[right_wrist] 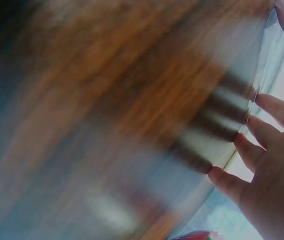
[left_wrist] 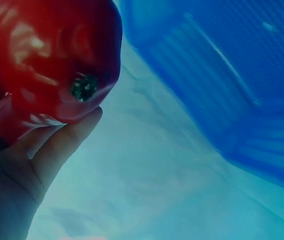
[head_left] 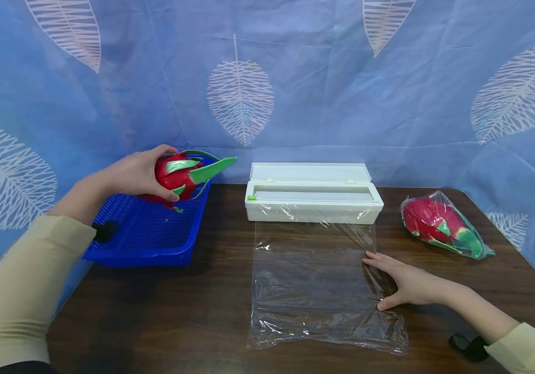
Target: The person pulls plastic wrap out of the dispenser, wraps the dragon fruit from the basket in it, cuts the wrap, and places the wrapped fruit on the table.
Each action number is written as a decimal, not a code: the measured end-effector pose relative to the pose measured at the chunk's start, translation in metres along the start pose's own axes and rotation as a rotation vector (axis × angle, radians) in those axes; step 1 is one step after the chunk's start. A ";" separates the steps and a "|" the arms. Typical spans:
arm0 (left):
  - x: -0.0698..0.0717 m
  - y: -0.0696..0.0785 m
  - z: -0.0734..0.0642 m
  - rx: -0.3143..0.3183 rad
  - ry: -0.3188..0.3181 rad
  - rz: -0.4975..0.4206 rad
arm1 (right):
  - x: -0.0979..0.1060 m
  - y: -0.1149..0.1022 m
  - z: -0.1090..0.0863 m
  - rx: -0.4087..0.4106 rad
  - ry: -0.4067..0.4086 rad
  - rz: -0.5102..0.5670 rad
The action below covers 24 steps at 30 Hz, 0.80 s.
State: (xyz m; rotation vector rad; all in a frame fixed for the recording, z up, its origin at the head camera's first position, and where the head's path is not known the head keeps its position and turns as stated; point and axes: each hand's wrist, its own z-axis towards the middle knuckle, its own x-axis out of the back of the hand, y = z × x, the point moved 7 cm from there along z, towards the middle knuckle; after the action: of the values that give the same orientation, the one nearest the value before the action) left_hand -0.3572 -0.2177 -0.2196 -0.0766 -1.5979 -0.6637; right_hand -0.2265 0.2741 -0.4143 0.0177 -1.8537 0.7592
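1. Right wrist view: heavily blurred; only the fingers point(right_wrist: 252, 150) and a streaked brown surface can be made out; right forearm cut off at the frame edge in the head view.
2. Surface point(head_left: 155, 311): dark wood-grain; blue leaf-print cloth point(head_left: 319, 93) hung behind and at both sides.
3. Right hand point(head_left: 400, 283): near edge, fingers straight and spread, palm pressed flat on the right part of the plastic film point(head_left: 314, 291); film lies wrinkled, still joined to the white dispenser box point(head_left: 313, 200), lid up.
4. Wrapped dragon fruit point(head_left: 442, 224): right of the box, well apart from either hand.
5. Left hand point(head_left: 138, 174): far left, fingers curled round a bare dragon fruit point(head_left: 178, 174), held above the blue basket point(head_left: 150, 236); whether the fruit touches the basket cannot be told.
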 end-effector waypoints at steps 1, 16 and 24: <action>0.000 0.008 0.002 -0.021 0.000 -0.005 | 0.000 0.000 0.000 0.000 0.000 0.000; -0.052 0.111 0.042 -0.262 -0.078 -0.008 | 0.000 0.000 -0.001 -0.001 -0.002 0.007; -0.103 0.152 0.047 -0.336 -0.117 0.068 | 0.000 -0.001 -0.003 0.009 0.006 0.016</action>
State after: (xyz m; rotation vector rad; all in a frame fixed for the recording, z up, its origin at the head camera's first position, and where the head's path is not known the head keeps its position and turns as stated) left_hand -0.3182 -0.0366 -0.2594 -0.4225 -1.5739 -0.8822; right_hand -0.2239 0.2752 -0.4133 0.0065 -1.8470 0.7777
